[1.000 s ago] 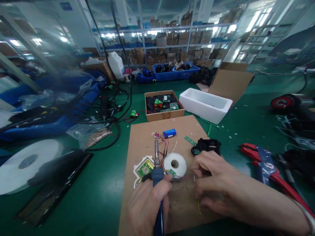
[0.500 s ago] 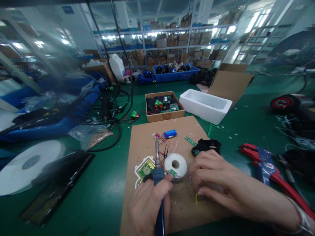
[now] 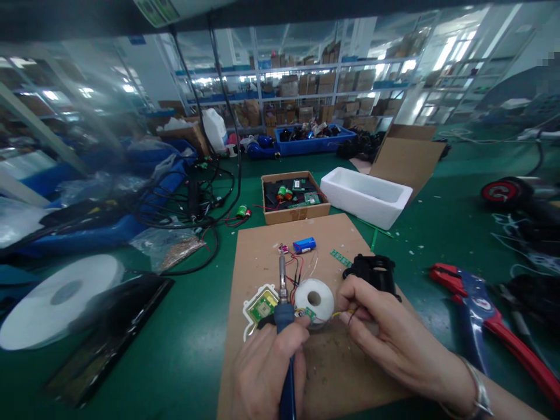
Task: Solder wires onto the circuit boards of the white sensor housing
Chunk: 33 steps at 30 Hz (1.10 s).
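Note:
My left hand [image 3: 269,364] is closed around a soldering iron [image 3: 284,315], its tip pointing away from me. A small green circuit board [image 3: 310,314] shows at that hand's thumb, in front of a white solder-type spool [image 3: 326,291]. My right hand [image 3: 376,318] pinches thin wires [image 3: 343,313], yellow and dark, just right of the spool. Behind my right hand sits a black plastic housing [image 3: 376,271]. Left of the iron lies a green board in a white-edged frame [image 3: 262,308]. A blue battery [image 3: 304,244] with red and black wires rests farther back.
A cardboard sheet [image 3: 258,245] covers the bench middle. Beyond it stand a carton of boards [image 3: 297,217] and a white foam box [image 3: 363,201]. Red-and-blue pliers [image 3: 481,303] lie at right. A big white reel [image 3: 87,291] and dark cables [image 3: 214,251] are at left.
My right hand has turned and lifted the yellow wire's end from pointing down to lying toward the spool. My left hand still holds the iron. The view has shifted slightly.

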Tool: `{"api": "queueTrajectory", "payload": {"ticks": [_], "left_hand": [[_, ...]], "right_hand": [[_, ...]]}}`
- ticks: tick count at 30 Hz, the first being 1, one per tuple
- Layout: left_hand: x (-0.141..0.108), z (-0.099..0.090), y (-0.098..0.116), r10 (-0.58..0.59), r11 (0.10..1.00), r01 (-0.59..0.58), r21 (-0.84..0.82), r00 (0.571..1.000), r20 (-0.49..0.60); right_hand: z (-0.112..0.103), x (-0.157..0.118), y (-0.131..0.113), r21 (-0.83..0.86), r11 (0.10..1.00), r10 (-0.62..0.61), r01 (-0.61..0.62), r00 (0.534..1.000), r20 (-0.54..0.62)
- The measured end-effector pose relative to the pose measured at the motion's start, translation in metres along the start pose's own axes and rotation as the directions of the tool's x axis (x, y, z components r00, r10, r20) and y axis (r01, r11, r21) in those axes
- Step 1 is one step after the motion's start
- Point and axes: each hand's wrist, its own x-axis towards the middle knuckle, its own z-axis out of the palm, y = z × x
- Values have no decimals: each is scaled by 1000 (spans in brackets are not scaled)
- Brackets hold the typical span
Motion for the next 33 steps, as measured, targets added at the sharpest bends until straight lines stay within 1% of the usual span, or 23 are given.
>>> {"api": "queueTrajectory", "payload": {"ticks": [3,5,8,11,14,17,21,23,26,28,31,33], "left_hand": [[-1,0,0,-5,1000,5,-16,1000,2],[-1,1,-1,-10,1000,10,-13,1000,1],[-2,1,-1,-11,1000,11,-1,1000,-3],[-3,1,-1,-24,1000,24,-19,1000,-7],[-2,2,1,-30,1000,30,-7,999,-21],[0,3,5,-39,999,41,16,995,-89],[3,6,13,-15,999,8,-31,973,-229],[6,10,18,1,999,-13,-47,972,-234],[9,17,23,23,999,-31,-41,982,-186],[11,21,26,20,999,-27,-30,981,-194],[13,22,30,-18,998,4,-58,972,-235],[13,21,32,-61,995,40,-91,968,-244]], "right_hand": [[3,1,0,56,998,26,-28,999,23],[5,2,0,42,998,39,-40,999,30],[8,2,0,1,1000,13,-13,1000,-14],[13,3,0,11,1000,-22,23,996,-81],[18,4,1,19,999,-44,46,995,-92],[23,4,4,-8,996,-89,89,992,-91],[27,2,8,-22,991,-132,130,985,-109],[28,2,9,-13,990,-139,138,984,-113],[28,2,10,16,990,-135,138,985,-106],[28,2,10,26,990,-134,138,985,-107],[27,1,9,33,990,-130,136,981,-143],[25,0,7,90,992,-72,87,984,-161]]}}
